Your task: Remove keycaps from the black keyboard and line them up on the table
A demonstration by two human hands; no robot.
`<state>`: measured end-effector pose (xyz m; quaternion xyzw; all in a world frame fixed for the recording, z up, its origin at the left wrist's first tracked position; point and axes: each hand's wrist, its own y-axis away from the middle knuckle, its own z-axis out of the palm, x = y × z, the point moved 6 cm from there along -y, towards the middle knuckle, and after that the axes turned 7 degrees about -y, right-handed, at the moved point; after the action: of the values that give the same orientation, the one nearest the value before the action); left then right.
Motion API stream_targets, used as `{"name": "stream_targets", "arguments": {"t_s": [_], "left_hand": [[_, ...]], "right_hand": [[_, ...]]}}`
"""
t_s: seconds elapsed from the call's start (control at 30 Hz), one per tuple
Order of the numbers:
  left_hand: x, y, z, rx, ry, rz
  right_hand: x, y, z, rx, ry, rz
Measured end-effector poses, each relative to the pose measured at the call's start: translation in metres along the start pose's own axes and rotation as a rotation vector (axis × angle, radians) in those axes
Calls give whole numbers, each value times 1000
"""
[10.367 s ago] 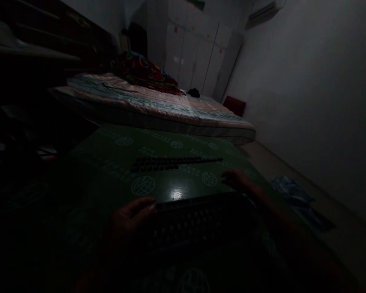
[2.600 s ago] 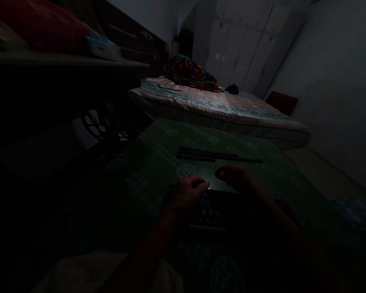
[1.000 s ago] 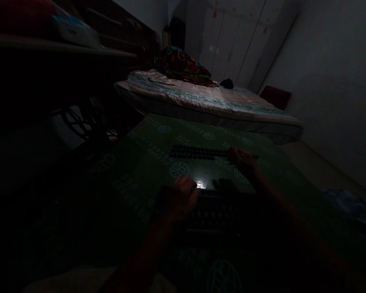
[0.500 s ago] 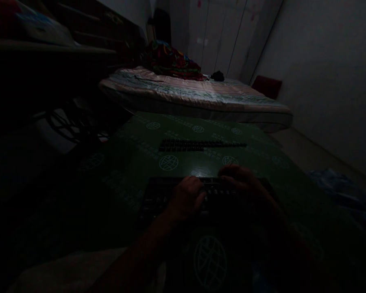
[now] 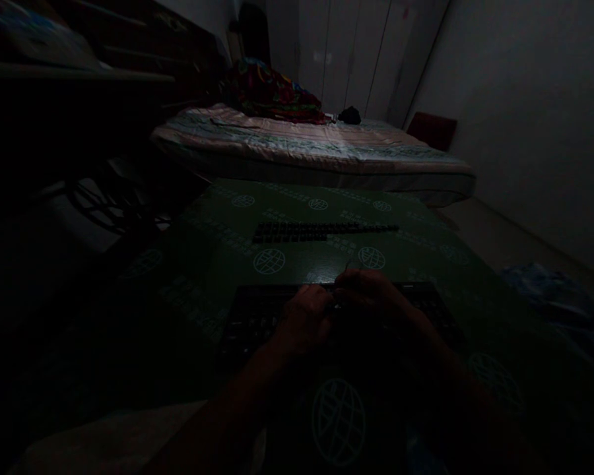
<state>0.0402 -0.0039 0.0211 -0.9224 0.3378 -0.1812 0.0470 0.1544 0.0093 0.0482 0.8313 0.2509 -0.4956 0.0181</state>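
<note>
In the dark head view, a black keyboard lies on a green board printed with white globes. My left hand rests over the keyboard's middle with its fingers curled; shadow hides what they hold, if anything. Close beside it, my right hand is bent over the upper rows, fingers drawn together. A thin dark line sticks up by the right fingertips; its kind is not clear. Beyond the keyboard, loose black keycaps lie in rows on the board.
A bed with a patterned blanket stands past the board's far edge. Dark furniture with a spoked wheel is on the left. Crumpled blue cloth lies at right on the floor, near a pale wall.
My right hand has moved left along the keyboard, up to my left hand, uncovering some keys at right. My left hand stays in nearly the same place. The view has shifted slightly.
</note>
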Motion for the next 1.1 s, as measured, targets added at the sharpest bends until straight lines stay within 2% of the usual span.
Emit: {"name": "stream_targets", "arguments": {"t_s": [0.33, 0.57, 0.73, 0.93, 1.1], "left_hand": [[1, -6, 3, -16, 15, -8], [-6, -8, 5, -32, 104, -84], [-9, -9, 7, -15, 126, -98], [-10, -8, 6, -8, 146, -111], [-6, -9, 3, -21, 128, -106]], "right_hand": [[2, -2, 7, -28, 6, 4], [2, -1, 11, -23, 4, 36], [6, -2, 10, 37, 116, 47], [11, 0, 13, 124, -88, 96], [14, 1, 15, 219, -161, 116]]}}
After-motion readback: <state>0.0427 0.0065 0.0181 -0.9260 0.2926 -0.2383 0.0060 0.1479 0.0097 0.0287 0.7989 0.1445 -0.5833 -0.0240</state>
